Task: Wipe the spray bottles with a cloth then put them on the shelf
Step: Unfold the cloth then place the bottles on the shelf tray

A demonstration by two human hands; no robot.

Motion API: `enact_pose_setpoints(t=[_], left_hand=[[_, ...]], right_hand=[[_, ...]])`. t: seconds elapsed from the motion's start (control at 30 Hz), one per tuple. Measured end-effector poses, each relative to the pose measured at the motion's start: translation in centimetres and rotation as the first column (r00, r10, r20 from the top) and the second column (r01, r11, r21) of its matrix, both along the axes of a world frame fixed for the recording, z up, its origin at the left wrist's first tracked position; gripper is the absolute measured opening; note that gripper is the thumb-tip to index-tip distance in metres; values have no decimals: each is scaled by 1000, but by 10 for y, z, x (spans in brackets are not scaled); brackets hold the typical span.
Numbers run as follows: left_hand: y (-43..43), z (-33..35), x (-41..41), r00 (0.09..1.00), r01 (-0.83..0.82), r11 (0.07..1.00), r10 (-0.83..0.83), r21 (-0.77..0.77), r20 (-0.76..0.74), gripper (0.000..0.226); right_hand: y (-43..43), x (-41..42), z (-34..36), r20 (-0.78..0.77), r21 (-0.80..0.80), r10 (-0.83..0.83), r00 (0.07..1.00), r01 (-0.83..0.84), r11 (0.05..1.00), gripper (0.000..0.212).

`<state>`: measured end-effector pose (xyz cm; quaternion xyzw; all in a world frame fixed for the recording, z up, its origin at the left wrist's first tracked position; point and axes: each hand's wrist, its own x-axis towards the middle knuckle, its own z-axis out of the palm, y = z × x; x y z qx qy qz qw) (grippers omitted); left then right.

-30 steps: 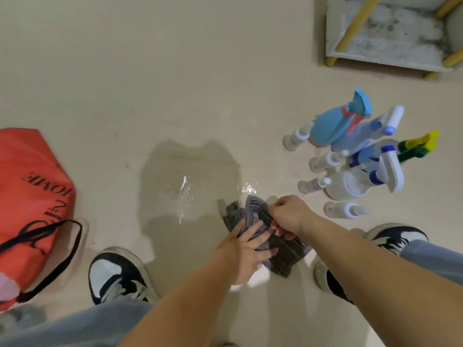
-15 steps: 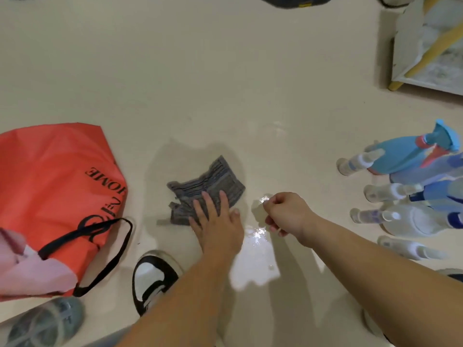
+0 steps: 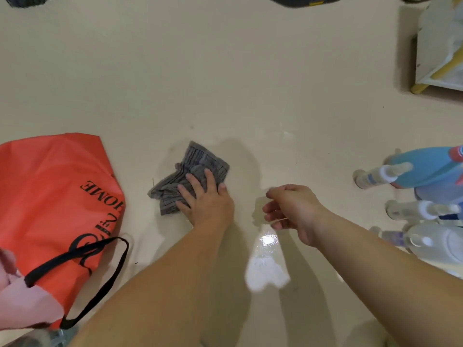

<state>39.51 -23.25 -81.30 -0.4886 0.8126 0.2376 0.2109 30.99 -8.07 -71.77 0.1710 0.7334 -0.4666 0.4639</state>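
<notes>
A crumpled grey striped cloth (image 3: 190, 171) lies on the beige floor in the middle of the view. My left hand (image 3: 205, 199) presses flat on its near right part with straight fingers. My right hand (image 3: 290, 209) hovers to the right of the cloth with loosely curled fingers and holds nothing. Several spray bottles lie on the floor at the right edge: a blue one (image 3: 426, 169) farthest, a clear one (image 3: 423, 209) in the middle, and a white one (image 3: 436, 242) nearest. The shelf (image 3: 436, 46) with yellow legs stands at the top right.
A red tote bag (image 3: 55, 196) with black handles lies on the floor at the left. A glossy wet patch (image 3: 265, 261) shines on the floor between my arms. Dark objects sit at the top edge.
My left hand has slid the cloth leftward across the floor, away from the bottles. My right hand let go of the cloth and has loosened its fingers. The view has panned left.
</notes>
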Motion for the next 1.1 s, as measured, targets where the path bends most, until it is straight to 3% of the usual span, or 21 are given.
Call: enact_pose_setpoints(t=[0.13,0.27,0.33,0.4,0.47,0.53,0.63,0.67,0.73,0.83,0.9,1.0,1.1], left_hand=[[11,2,-53,999,23,999,-24,29,30,65],[38,11,-118,954,295,950,-298,97,14,64],[69,16,-143,862,504,852,-508,139,-11,63],[105,16,-143,714,697,702,-698,143,-55,63],[131,5,-117,581,814,578,-806,57,-116,65],[134,-7,-76,476,864,498,-856,-74,-202,67],[120,-18,-27,366,826,472,-865,-308,-344,63],[115,-18,-19,377,803,488,-861,-343,-342,60],[108,2,-12,516,758,587,-807,-285,-287,48],[108,34,-7,819,567,823,-568,-33,-85,40],[112,47,2,933,357,916,-358,183,-31,36],[119,82,3,994,55,839,4,542,-107,20],[119,137,-21,966,-28,743,193,669,-175,11]], right_hand=[[29,-6,-9,13,31,-97,995,96,995,16],[61,-23,-16,12,82,-199,980,198,977,14],[74,-24,-17,27,99,-263,964,259,961,14],[84,-20,-18,31,117,-292,956,287,951,15],[94,-14,-19,19,134,-294,955,289,948,14],[102,-6,-23,10,151,-303,953,299,942,13],[109,7,-27,30,194,-249,968,238,952,14],[110,11,-27,41,208,-214,976,201,957,15],[110,19,-23,63,216,-135,989,119,969,17],[106,26,-8,72,174,-5,997,-8,985,15],[102,27,9,60,145,83,995,-91,985,14],[100,25,37,19,143,158,987,-159,977,15],[100,19,66,-55,173,213,976,-201,964,18]])
